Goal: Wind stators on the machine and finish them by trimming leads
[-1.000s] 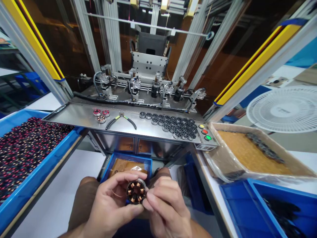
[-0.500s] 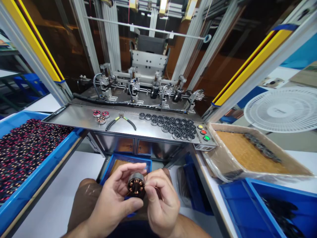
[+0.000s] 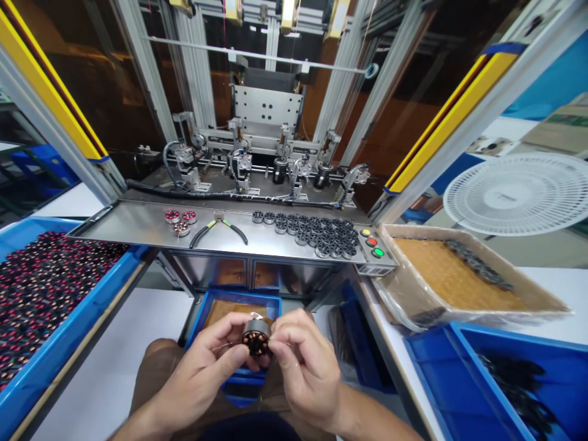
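Lower centre of the frame: 1 coil ring [image 3: 256, 331], held in the left hand [image 3: 197, 367] between thumb and fingers. The right hand [image 3: 310, 367] has thumb and forefinger tips pinched together at the ring's right edge; whether wire lies between them cannot be told. Thin copper wire [image 3: 223, 346] shows at the ring's left side, by the left fingers.

Changes against 0.5 s ago: the ring tips so that more of its grey outer wall shows and less of its copper face. The left thumb now sits closer against the lower-left edge. In my judgement, the ring is being turned in the grip and its handling is unfinished.

On the metal tray [image 3: 138, 220], mid-frame: 3 wound rings [image 3: 180, 228] at left, cutters [image 3: 220, 220] beside them, unhandled; a cluster of dark rings [image 3: 316, 233] at right.
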{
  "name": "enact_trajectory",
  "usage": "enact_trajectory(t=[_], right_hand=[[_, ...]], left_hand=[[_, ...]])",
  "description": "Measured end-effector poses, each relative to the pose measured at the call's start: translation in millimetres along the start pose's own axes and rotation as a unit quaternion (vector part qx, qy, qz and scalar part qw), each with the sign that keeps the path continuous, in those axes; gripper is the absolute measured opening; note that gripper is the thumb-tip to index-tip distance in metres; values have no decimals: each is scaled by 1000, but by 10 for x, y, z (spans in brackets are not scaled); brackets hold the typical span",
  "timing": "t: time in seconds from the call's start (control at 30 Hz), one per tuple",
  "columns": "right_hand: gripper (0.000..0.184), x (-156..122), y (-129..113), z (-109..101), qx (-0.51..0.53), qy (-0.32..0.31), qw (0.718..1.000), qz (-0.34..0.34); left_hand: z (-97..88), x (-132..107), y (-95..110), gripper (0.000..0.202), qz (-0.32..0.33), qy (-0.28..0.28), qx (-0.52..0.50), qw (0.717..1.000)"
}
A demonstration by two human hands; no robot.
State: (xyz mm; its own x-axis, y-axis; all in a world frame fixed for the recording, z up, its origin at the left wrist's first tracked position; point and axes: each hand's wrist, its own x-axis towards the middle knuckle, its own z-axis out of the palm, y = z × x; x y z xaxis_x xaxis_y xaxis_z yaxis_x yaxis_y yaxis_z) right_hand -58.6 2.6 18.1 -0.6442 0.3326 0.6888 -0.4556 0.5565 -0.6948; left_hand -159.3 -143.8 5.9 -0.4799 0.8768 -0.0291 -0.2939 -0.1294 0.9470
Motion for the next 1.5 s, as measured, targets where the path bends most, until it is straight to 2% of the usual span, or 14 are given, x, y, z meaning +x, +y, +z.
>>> enact_trajectory(t=[0.2,0.37,0.5,0.57,0.7,0.77,0.83,0.93,1.0,1.17,1.3,1.4,1.5], right_hand=[[15,12,-65,-47,-32,-14,999,9],[15,-3,-76,-41,-22,-3,999,42],[14,-8,-68,-38,6,-11,996,83],[14,-10,-62,-42,15,-9,996,93],[12,-17,-46,-68,28,-13,997,65],[12,-23,-37,-95,24,-22,999,29],[12,-33,-33,-131,9,-40,999,-10],[9,-55,-42,-179,-27,-70,996,-44],[7,-77,-55,-190,-46,-74,995,-44],[10,-137,-76,-120,-9,-19,999,25],[16,-171,-65,-36,64,10,991,119],[24,-191,-33,17,153,10,962,225],[29,-225,21,73,273,-2,905,327]], left_hand=[[15,7,-50,29,5,-29,-89,996],[5,5,-92,29,42,-46,-123,990],[-16,-27,-85,14,104,-4,-38,994],[-7,-40,-76,14,141,21,-4,990],[32,-36,-101,24,171,36,-51,983],[47,-23,-133,42,147,41,-81,985],[61,-12,-162,51,78,12,-88,993],[94,-11,-171,32,-33,-69,-97,992],[121,-16,-150,29,-44,-83,-111,989],[152,-22,-99,26,4,-35,-122,992],[171,-35,-103,24,98,24,-39,994],[197,-51,-106,38,202,90,60,973],[204,-70,-117,57,290,111,113,944]])
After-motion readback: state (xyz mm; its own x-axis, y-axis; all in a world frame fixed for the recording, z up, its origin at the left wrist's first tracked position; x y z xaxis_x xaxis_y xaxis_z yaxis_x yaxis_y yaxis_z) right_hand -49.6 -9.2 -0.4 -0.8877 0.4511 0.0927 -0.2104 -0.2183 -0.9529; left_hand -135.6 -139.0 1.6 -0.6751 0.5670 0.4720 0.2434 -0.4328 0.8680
